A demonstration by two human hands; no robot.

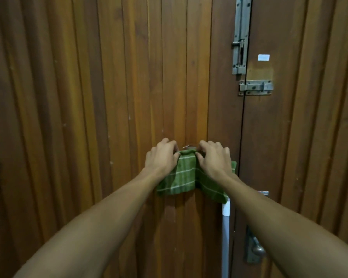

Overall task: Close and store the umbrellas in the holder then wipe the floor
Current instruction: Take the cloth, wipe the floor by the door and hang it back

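Observation:
A green cloth with thin white stripes hangs folded against a wooden door, draped over a small metal hook whose tip shows just above it. My left hand pinches the cloth's top left corner. My right hand pinches its top right part and covers some of the fabric. No umbrella, holder or floor is in view.
The wooden plank door fills the view. Metal slide bolts sit at the upper right along the door seam. A white pole stands below the cloth. A metal door knob is at the lower right.

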